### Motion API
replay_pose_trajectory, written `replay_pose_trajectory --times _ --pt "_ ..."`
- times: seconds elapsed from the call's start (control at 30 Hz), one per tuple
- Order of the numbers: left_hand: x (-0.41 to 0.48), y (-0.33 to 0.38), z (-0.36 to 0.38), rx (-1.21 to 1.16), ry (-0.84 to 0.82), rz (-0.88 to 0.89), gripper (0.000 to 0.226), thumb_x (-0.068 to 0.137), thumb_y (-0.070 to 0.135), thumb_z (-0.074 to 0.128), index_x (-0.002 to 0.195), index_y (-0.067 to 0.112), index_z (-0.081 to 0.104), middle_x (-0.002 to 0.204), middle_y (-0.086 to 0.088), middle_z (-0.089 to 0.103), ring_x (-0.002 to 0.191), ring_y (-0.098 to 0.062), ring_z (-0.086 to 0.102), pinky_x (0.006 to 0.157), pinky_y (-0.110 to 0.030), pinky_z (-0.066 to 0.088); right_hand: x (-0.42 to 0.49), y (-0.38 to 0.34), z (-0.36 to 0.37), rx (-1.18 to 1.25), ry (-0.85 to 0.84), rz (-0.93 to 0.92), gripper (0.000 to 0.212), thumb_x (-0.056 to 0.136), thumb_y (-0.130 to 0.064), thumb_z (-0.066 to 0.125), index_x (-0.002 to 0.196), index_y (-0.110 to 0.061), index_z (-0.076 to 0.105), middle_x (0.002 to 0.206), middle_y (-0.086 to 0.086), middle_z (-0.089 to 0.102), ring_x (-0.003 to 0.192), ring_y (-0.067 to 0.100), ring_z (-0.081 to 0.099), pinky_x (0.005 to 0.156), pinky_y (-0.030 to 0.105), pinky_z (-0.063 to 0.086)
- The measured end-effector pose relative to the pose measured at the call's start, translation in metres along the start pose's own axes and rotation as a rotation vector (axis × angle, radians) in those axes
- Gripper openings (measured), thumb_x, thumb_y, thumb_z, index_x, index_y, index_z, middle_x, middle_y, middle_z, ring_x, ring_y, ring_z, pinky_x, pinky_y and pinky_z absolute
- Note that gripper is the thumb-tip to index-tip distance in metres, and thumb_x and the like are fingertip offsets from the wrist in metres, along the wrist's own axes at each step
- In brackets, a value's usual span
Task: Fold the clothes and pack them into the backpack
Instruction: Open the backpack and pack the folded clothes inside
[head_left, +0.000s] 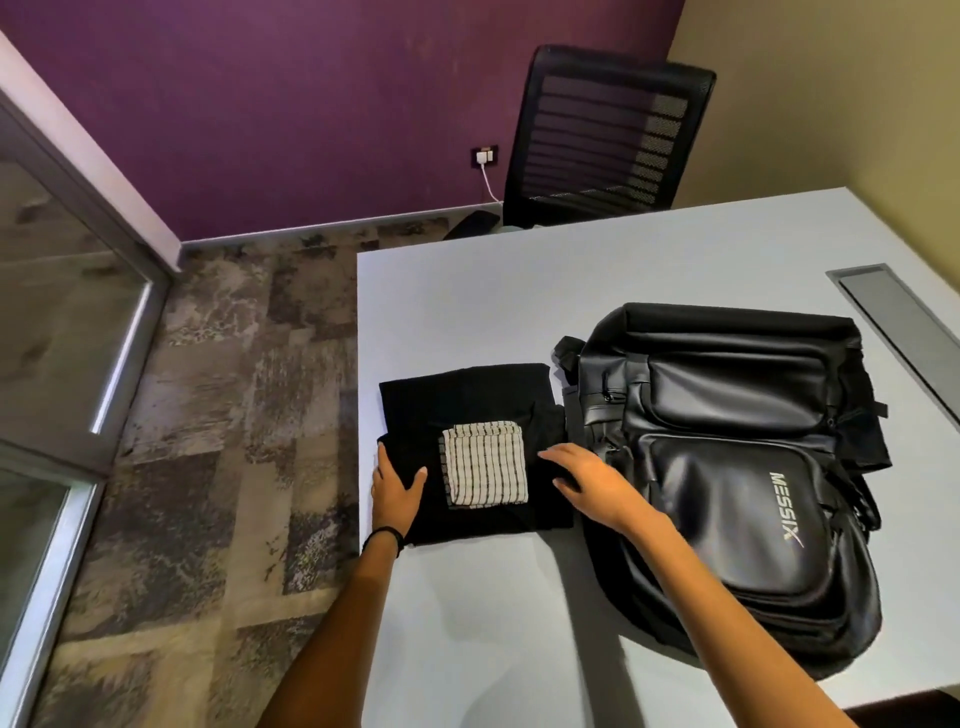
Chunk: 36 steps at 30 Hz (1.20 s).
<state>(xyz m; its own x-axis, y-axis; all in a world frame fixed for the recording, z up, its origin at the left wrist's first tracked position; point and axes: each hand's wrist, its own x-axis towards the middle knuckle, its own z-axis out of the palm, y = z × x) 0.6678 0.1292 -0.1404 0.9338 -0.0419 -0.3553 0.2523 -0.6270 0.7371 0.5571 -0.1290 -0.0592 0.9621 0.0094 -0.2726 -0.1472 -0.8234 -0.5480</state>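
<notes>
My left hand (397, 488) and right hand (587, 483), both open, flank the folded black clothes (467, 395) beside the backpack (727, 395); I should scoop underneath evenly, keeping the striped cloth (485, 465) level.

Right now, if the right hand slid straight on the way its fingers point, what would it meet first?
Probably the striped folded cloth: the right hand lies over the black garment, fingers aimed left at that cloth's right edge. Its height is unclear.
</notes>
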Motion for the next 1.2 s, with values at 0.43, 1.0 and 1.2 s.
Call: replay_pose_trajectory --times 0.43,1.0,1.2 --pt "0.01 0.006 -0.003 -0.319 -0.048 -0.102 0.075 0.091 0.028 0.06 0.15 0.019 0.014 0.153 -0.004 0.028 0.139 -0.024 0.03 0.115 -0.039 0.028 0.049 -0.019 0.072 -0.215 -0.188 0.002 0.066 0.098 -0.041 0.035 0.149 -0.018 0.0 0.155 0.011 -0.016 0.144 0.026 -0.014 0.115 0.043 -0.003" --pt "0.021 0.031 0.007 -0.504 -0.043 -0.225 0.063 0.084 0.035 0.066 0.138 0.015 0.041 0.135 -0.003 0.051 0.127 -0.022 0.046 0.105 -0.036 0.038 0.059 -0.018 0.08 -0.094 -0.197 0.013 0.115 0.055 -0.089 -0.014 0.149 -0.024 -0.001 0.156 0.006 -0.014 0.144 0.021 -0.01 0.112 0.04 -0.01" --pt "0.008 0.04 0.003 -0.374 -0.036 -0.115 0.059 0.086 0.029 0.066 0.138 0.014 0.041 0.139 -0.006 0.049 0.13 -0.025 0.045 0.103 -0.031 0.038 0.059 -0.029 0.082 -0.11 -0.215 0.013 0.11 0.06 -0.089 -0.003 0.149 -0.024 -0.002 0.157 0.007 -0.014 0.145 0.021 -0.01 0.112 0.044 -0.012"
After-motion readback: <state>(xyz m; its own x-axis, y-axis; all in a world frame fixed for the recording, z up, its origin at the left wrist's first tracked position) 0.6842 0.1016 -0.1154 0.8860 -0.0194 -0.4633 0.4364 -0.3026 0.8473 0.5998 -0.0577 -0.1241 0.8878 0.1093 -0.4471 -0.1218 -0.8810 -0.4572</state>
